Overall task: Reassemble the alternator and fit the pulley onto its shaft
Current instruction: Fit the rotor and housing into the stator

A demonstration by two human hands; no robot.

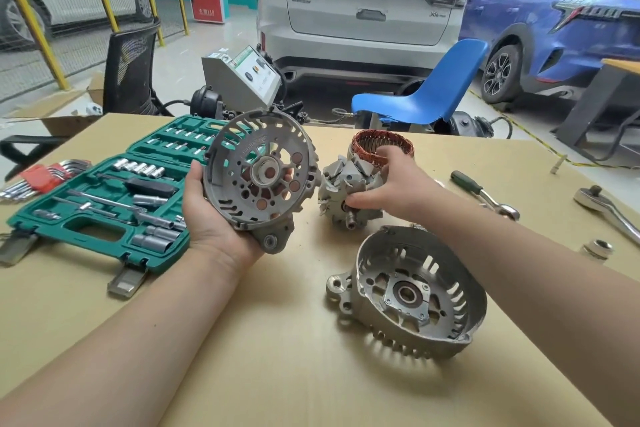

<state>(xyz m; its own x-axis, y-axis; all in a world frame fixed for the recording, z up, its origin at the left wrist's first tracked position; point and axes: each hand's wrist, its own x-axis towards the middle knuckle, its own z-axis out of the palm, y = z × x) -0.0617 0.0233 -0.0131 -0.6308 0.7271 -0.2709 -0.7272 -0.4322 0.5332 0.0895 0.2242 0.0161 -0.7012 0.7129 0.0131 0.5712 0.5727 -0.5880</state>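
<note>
Holding the cover (258, 180) in the left hand (211, 215), fingers curled round its rim.
Right hand (388, 184) grips the rotor (346, 184); heavy, stiff, so grab the body, not the threaded shaft (350, 217).

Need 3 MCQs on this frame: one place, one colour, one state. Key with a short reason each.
1. Where is the stator?
A. behind the rotor
B. inside the socket case
C. in the left hand

2. What colour is the chair behind the table?
A. red
B. blue
C. yellow

3. How is the near housing half?
A. held by both hands
B. bolted to the other half
C. lying free on the table

Key: 1 A, the copper ring sits behind the rotor. 2 B, the seat shell is blue. 3 C, neither hand touches it; the right hand grips the rotor.
</note>
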